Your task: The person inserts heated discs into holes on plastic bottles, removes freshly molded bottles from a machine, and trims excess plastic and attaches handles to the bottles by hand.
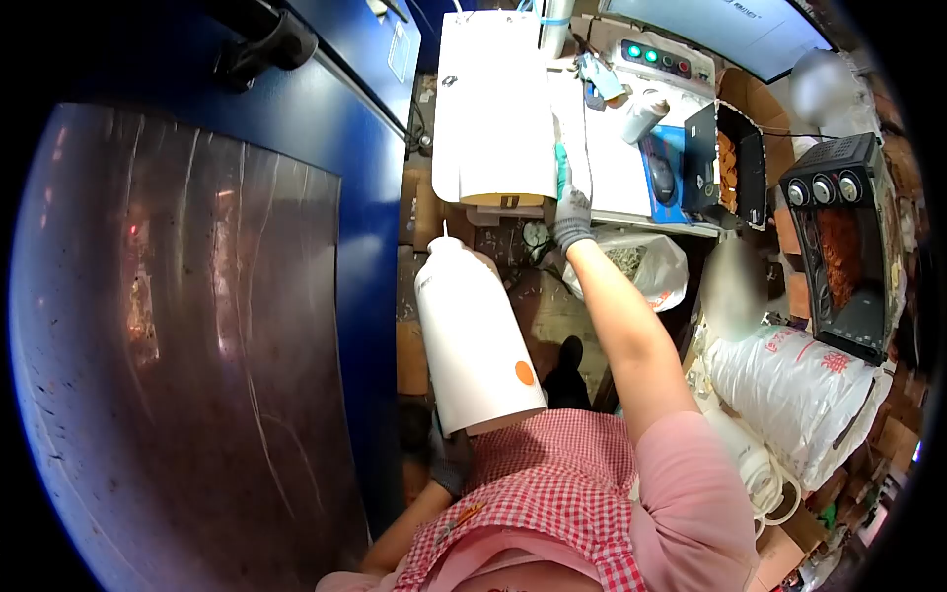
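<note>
Reaching forward, the person's right hand (572, 202), in a grey knitted glove with green-coated fingers (563, 170), touches the right edge of a large, glossy white panel with rounded corners (498, 99); the visible fingers lie nearly straight along that edge, and whether any curl beneath it cannot be told. Lower down, a long white tapered casing with a round orange sticker (473, 340) slants between the panel and the person, its narrow end towards the panel and its wide end by a red-and-white checked apron (552, 483). At this wide end is the left hand (452, 462) in a dark grey glove, its fingers mostly hidden by the casing, so how far they close cannot be told. Right of the panel, a white worktop (617, 178) bears a dark computer mouse (663, 180) on a blue pad (651, 148) and a pale control box with lit green buttons (666, 61). Below the worktop's front edge sits a translucent plastic bag (661, 268), while a blue cabinet with a dark glossy panel (375, 296) stands to the left
</note>
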Available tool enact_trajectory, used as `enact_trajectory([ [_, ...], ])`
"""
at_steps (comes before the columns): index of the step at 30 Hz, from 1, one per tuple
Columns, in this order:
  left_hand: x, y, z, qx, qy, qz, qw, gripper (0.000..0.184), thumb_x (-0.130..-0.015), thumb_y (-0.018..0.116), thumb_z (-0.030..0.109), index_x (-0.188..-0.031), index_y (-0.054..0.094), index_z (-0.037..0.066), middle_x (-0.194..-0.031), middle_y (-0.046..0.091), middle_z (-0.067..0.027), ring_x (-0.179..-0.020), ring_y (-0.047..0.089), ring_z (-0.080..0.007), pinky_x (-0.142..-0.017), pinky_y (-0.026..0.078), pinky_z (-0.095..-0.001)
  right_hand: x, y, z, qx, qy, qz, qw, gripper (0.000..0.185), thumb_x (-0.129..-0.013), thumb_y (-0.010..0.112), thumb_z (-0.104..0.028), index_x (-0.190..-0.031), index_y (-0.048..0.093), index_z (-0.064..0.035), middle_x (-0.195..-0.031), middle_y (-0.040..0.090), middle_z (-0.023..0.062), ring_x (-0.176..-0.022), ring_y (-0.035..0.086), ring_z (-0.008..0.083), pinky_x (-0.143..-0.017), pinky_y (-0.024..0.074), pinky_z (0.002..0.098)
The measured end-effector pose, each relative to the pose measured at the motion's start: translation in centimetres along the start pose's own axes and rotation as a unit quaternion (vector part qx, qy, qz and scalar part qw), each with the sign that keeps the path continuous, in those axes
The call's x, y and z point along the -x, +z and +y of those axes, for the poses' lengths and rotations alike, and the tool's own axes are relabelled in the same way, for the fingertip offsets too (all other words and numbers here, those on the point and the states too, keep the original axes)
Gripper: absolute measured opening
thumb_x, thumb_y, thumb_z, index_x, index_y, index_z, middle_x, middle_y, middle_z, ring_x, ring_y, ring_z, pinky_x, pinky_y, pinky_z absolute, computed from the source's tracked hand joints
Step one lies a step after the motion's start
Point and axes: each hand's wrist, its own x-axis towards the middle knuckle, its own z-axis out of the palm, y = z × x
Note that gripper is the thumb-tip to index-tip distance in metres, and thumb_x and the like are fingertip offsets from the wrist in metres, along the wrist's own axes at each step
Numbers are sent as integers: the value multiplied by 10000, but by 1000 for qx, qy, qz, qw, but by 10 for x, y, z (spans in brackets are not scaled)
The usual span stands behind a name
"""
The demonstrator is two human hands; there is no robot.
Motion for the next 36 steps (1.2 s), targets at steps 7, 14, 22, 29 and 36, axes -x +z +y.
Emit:
enact_trajectory([
  [7, 3, 2, -7, 37, -27, 13, 999, 235, -964, 502, 178, -1069, 516, -32, -922, 578, -164, -851, 580, -281, -748, 469, -353, 2, 0, 1, -37, -24, 11, 999, 832, -830, 633, -237, -1519, 188, -96, -807, 655, 258, -775, 645, 424, -733, 519, 490],
  [14, 5, 6, -9, 15, 5, 40, 999, 178, -951, 498, 128, -1031, 504, -30, -859, 538, -142, -795, 539, -263, -725, 450, -344, -1, 7, 0, -17, 9, 14, 1000, 644, -884, 445, -13, -1499, 286, -118, -846, 664, 234, -801, 663, 369, -721, 541, 459],
  [22, 8, 8, 9, -6, 1, 21, 1000, 157, -940, 495, 102, -1014, 516, -35, -834, 532, -149, -780, 528, -263, -728, 445, -354, 8, -15, -16, -113, -3, 27, 993, 773, -858, 584, -302, -1531, 217, -208, -878, 656, 285, -812, 635, 442, -759, 509, 499],
  [29, 13, 11, 21, -8, 0, 16, 1000, 263, -945, 501, 128, -1154, 510, -31, -932, 579, -151, -868, 577, -275, -800, 462, -344, 13, -15, -6, -91, -25, 30, 995, 712, -928, 524, -170, -1543, 172, -227, -975, 675, 242, -858, 671, 361, -759, 541, 459],
  [36, -6, 7, 30, -66, 153, -119, 979, 555, -901, 594, 204, -1383, 405, 7, -1218, 584, -263, -1107, 591, -390, -890, 489, -449, 126, -43, 70, -443, 261, -203, 833, 1030, -820, 704, -556, -1543, 125, -106, -1373, 539, 132, -1108, 599, 236, -970, 473, 356],
])
